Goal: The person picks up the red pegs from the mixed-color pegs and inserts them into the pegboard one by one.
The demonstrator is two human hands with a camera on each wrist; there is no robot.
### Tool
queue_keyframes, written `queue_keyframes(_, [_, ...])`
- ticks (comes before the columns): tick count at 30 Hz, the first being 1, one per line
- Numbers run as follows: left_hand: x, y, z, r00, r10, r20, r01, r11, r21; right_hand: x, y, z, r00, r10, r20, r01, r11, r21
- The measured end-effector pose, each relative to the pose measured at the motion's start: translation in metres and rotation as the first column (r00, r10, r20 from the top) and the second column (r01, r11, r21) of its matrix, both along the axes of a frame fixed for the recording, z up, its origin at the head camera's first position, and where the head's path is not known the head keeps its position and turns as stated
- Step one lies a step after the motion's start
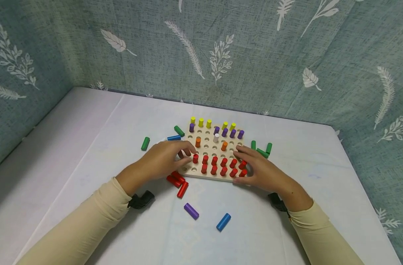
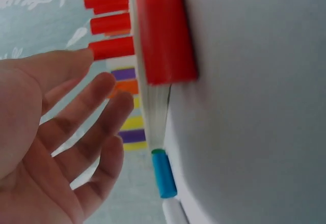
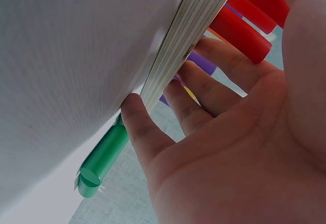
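A wooden pegboard holds red, orange, white, purple and yellow pegs in its holes. At its front left, my left hand is beside the leftmost red peg of the upper red row. The left wrist view shows a fingertip right at that peg's outer end; the other fingers are spread and slightly bent, with nothing between them. My right hand rests against the board's right front corner, thumb along the front edge. Its nearly straight fingers touch the board's side in the right wrist view.
Loose red pegs lie by the board's front left corner. Nearer me are a purple peg and a blue peg. Green pegs lie on the left, with more green pegs on the right. Another blue peg lies beyond my left hand.
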State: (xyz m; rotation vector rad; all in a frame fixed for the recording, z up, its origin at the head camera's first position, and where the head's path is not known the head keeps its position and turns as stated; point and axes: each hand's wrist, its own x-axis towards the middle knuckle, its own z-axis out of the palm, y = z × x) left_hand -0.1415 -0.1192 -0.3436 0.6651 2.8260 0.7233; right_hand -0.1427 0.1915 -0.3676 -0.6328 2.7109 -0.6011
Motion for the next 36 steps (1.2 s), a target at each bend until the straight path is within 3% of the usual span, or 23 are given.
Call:
queue_keyframes(6, [-0.001, -0.009, 0.004, 0.994, -0.064, 0.094, 0.063, 0.998, 0.012, 0.0, -0.001, -0.001, 1.0, 0.001, 0.001, -0.001, 1.0, 0.005])
queue_keyframes(11, [0.001, -0.012, 0.008, 0.973, -0.156, 0.17, 0.156, 0.988, 0.013, 0.0, -0.001, -0.001, 1.0, -0.004, 0.003, 0.004, 1.0, 0.005])
queue_keyframes(17, [0.006, -0.014, 0.012, 0.95, -0.214, 0.229, 0.22, 0.975, -0.003, 0.0, 0.0, 0.0, 1.0, -0.001, -0.005, 0.001, 1.0, 0.002])
queue_keyframes(24, [0.012, -0.012, 0.012, 0.929, -0.214, 0.301, 0.237, 0.971, -0.041, 0.001, 0.001, -0.001, 1.0, 0.001, -0.01, -0.001, 1.0, 0.003])
queue_keyframes(36, [0.018, -0.007, 0.007, 0.92, -0.182, 0.348, 0.226, 0.97, -0.092, 0.0, 0.0, -0.002, 1.0, -0.006, -0.006, 0.006, 1.0, 0.01])
